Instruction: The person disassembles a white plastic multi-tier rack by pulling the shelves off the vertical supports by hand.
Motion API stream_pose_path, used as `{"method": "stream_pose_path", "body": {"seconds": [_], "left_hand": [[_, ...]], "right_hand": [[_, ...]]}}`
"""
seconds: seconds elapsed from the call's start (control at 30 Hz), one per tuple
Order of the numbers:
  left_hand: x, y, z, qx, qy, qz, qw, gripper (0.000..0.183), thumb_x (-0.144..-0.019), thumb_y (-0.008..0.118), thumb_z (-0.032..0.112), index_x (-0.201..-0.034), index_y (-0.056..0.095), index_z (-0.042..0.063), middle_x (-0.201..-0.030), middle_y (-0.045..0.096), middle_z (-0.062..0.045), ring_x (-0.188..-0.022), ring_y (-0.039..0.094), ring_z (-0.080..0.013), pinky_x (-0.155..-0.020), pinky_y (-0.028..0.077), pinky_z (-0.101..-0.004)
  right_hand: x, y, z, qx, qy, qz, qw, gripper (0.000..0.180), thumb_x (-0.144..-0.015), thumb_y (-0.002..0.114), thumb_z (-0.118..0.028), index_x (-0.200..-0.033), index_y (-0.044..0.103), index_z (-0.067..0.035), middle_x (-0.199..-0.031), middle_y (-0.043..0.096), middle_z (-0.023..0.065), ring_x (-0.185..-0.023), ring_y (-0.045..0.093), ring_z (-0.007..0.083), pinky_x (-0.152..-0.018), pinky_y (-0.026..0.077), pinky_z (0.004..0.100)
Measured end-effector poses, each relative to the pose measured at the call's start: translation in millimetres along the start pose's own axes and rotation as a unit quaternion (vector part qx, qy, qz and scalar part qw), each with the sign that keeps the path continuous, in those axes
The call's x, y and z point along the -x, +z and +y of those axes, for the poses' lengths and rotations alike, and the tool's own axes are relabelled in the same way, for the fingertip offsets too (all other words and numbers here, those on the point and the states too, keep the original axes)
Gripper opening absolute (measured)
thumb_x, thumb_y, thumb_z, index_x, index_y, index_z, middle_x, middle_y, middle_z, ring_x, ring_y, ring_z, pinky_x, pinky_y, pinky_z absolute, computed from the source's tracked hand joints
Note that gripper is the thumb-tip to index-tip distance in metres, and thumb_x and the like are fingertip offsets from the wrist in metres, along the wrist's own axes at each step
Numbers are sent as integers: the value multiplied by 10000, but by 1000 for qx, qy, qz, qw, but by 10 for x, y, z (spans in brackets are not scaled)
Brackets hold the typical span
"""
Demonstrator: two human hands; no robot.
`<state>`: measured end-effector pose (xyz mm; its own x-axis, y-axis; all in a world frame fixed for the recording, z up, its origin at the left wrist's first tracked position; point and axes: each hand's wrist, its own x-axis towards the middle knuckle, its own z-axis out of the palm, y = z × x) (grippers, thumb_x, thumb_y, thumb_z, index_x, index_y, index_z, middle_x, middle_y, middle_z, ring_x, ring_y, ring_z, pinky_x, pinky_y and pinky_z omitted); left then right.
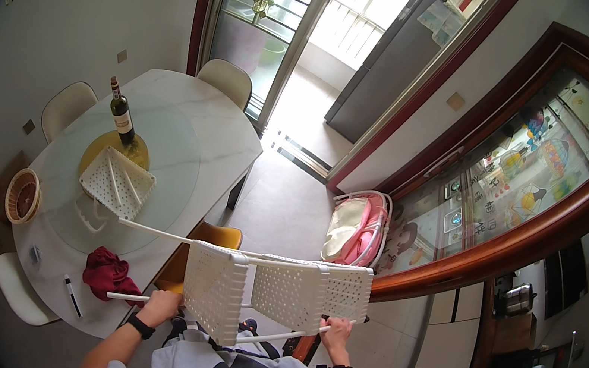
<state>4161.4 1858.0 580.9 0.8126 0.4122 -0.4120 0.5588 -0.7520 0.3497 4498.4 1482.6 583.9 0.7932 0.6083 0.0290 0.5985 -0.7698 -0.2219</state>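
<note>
A white plastic rack (pixel 288 287) with several perforated shelves and white tubes lies sideways in front of me, held up before my body. My left hand (pixel 163 304) grips a tube at its left end, near the table's edge. My right hand (pixel 336 334) is closed around a tube near the rack's right end. Another perforated white shelf panel (pixel 118 182), with tubes lying on it, rests on the table's glass turntable (pixel 182 140). White plastic pieces (pixel 92 217) lie beside that panel.
On the marble-look table (pixel 225 112) are a wine bottle (pixel 122 114), a wicker basket (pixel 23 195), a dark red cloth (pixel 107 273) and a marker (pixel 72 296). Chairs (pixel 224 82) surround it. A folded pink baby bath (pixel 359 228) leans by the wooden-framed glass door (pixel 499 173).
</note>
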Motion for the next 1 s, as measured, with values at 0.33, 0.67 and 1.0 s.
{"method": "stream_pose_path", "body": {"seconds": [0.33,0.67,1.0], "left_hand": [[-98,-50,279,28,-11,-31,999,351,-866,503,362,-841,689,65,-823,693,-236,-800,687,-416,-759,544,-525],[59,-238,73,-15,52,-91,994,466,-913,532,532,-938,669,87,-868,708,-192,-823,695,-384,-706,546,-485],[-26,256,-478,-64,136,40,988,363,-929,554,461,-913,630,107,-667,679,-150,-617,694,-338,-506,526,-452]], "right_hand": [[-263,61,417,-2,-26,0,1000,296,-844,629,-305,-693,685,-57,-760,678,150,-874,598,365,-873,421,479],[-187,-212,-67,-21,-3,58,998,318,-849,604,-327,-696,699,-65,-721,665,162,-801,607,375,-876,438,474],[-97,-315,-359,16,-14,66,998,327,-846,604,-331,-661,684,-73,-687,646,161,-775,604,365,-838,451,476]]}}
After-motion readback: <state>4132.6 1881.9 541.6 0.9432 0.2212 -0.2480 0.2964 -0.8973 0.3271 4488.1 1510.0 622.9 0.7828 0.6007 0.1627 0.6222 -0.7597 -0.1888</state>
